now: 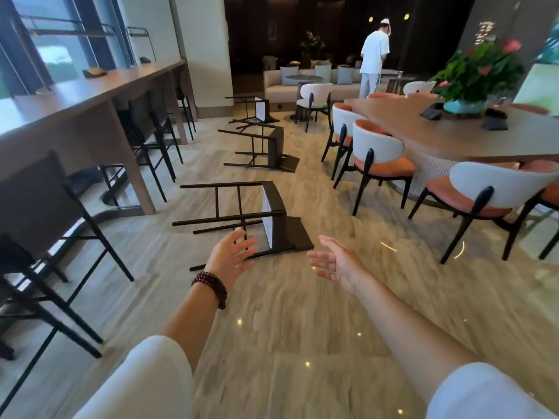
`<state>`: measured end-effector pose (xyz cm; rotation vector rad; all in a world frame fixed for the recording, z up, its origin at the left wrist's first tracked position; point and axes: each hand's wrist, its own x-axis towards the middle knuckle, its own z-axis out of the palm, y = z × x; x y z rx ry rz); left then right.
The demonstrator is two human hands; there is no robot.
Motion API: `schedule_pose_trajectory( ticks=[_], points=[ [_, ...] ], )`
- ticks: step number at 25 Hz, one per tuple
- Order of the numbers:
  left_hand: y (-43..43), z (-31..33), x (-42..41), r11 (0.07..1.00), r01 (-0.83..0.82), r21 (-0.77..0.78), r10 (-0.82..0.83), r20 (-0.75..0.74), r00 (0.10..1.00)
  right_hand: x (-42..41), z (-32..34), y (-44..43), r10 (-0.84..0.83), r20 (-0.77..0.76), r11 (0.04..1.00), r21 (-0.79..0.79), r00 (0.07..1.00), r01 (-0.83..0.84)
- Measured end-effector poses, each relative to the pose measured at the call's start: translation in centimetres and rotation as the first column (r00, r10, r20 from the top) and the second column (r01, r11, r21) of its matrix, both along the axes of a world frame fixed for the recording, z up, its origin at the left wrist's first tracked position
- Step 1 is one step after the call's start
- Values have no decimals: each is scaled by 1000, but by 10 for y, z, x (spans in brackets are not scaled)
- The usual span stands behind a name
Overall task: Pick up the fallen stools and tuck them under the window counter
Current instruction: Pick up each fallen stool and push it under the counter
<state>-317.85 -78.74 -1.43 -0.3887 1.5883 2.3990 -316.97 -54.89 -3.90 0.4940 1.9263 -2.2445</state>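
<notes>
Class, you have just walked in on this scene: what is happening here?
A person reaches the left hand and the right hand, both open and holding nothing, toward the nearest fallen stool. The second fallen stool and the farthest fallen stool lie on their sides beyond it. None is lifted yet. Upright stools stand at the window counter on the left.

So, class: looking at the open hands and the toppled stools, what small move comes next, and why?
Probably reach both hands down to grip the nearest fallen black metal-legged stool: the left hand and right hand are open, empty, hovering near it, and it lies on its side.
</notes>
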Motion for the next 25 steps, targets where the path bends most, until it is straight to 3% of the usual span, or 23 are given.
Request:
schedule_pose_trajectory(
  ticks=[14, 25],
  points=[
    [122, -4, -245, 1000, 7, -2, -7, 15, 1000, -233, -6, 121, -3, 14, 999, 37, 1000, 2],
    [189, -14, -492, 994, 105, 5, -105, 40, 994, -467, -16, 175, -88, 28, 995, 39, 996, 87]
  ],
)
